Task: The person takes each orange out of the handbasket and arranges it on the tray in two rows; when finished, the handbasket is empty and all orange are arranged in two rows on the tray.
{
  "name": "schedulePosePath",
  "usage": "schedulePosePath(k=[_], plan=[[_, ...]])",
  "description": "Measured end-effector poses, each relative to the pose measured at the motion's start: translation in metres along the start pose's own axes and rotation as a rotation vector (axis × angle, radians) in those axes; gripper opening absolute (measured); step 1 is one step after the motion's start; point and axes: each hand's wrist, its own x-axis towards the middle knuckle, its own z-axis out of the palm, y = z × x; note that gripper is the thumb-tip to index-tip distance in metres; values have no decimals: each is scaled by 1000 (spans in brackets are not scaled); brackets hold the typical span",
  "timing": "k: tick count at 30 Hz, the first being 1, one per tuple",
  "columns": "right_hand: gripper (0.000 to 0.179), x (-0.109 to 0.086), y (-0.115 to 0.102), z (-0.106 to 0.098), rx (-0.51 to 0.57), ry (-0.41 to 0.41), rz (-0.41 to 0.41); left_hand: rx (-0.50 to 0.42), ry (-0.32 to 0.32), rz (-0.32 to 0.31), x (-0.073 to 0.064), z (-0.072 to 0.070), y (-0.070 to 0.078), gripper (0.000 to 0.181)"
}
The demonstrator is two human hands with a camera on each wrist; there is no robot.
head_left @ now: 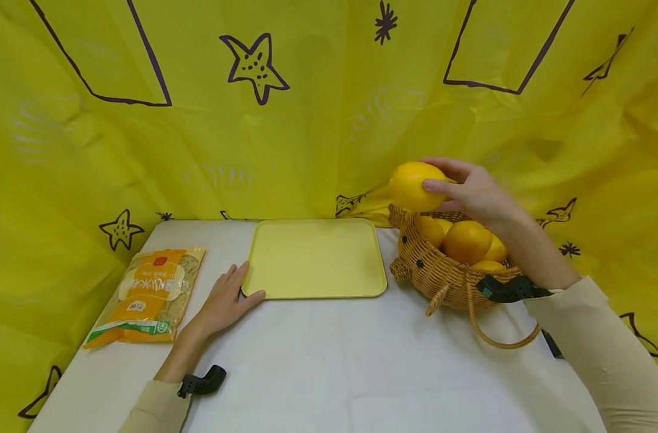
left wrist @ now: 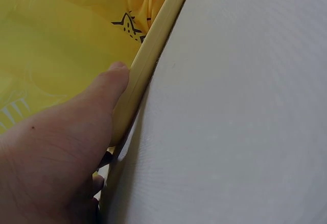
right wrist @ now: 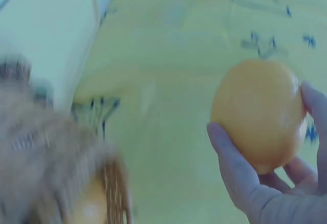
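Observation:
My right hand (head_left: 477, 189) holds a yellow-orange citrus fruit (head_left: 415, 185) up above the left part of a wicker basket (head_left: 442, 282). In the right wrist view the thumb and fingers are round the fruit (right wrist: 258, 114), which is smooth and slightly oval. The basket has an animal face, and several yellow and orange fruits (head_left: 468, 242) fill it. My left hand (head_left: 225, 304) rests at the near left corner of a pale yellow tray (head_left: 315, 258), fingers fairly straight along its left edge. In the left wrist view the thumb touches the tray's rim (left wrist: 145, 63).
A packet of dried noodle-like food (head_left: 150, 294) lies left of the left hand. White cloth (head_left: 350, 361) covers the table. A yellow curtain (head_left: 307, 150) with drawn starfish hangs close behind the tray and basket. The basket's handle (head_left: 507, 345) droops towards the front.

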Motion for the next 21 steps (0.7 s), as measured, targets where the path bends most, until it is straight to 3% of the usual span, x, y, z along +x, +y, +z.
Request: schedulePosePath(k=[9,16,21], plan=[[56,9,12,75,-146,-48,-99,-6,-10,-6,2,-2,0,91],[59,31,26,120,-115,-109,-97,2,-1,-7,2,-2,0,91],[57,49,33,145,-30,-147,-58,0,0,-6,1,-3,1,90]])
